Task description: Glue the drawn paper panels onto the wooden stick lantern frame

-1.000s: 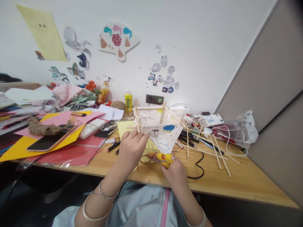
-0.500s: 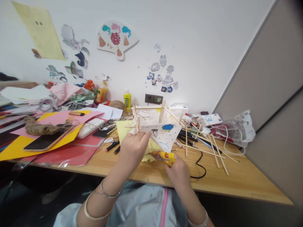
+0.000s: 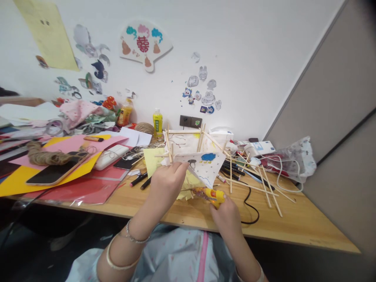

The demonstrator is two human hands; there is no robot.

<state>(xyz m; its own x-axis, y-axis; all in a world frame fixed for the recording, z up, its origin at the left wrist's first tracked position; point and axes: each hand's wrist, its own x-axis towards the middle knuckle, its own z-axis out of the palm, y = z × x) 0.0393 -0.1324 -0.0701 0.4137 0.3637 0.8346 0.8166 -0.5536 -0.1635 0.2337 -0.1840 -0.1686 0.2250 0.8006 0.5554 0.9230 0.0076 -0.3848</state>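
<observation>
Evenly bright, softly blurred, with dark, stretched edges.

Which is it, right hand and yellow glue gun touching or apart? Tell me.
Touching: the head view shows the right hand gripping the yellow glue gun at its rear.

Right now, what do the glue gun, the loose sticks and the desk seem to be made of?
Glue gun: probably hard plastic, going by its smooth, bright yellow body. Loose sticks: likely bare wood or bamboo, straight, pale and unpainted. Desk: wood or a printed laminate with a slight sheen; grain streaks show, but either would fit.
</observation>
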